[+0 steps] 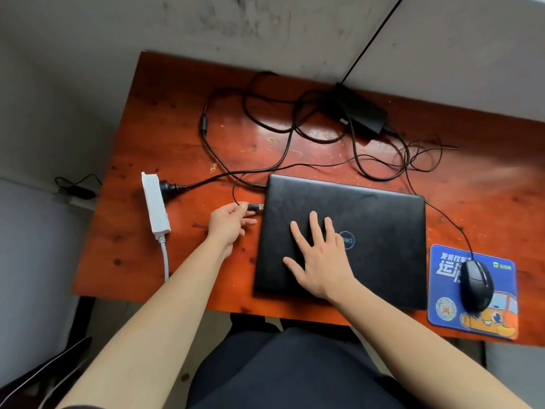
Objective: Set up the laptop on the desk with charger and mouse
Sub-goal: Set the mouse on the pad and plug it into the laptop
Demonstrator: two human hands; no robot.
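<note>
Centre frame, the closed laptop (383, 261) lay on the worktop (177, 137), the right hand (318, 255) spread flat on its lid, likely bracing it. Just left, the left hand (228, 224) pinched the USB plug (256, 206), its tip aimed at the laptop's side, not yet in. Lower right, the mouse (477, 284) waited on its pad (442, 290); the charger brick (359, 113) sat upper right.
</note>
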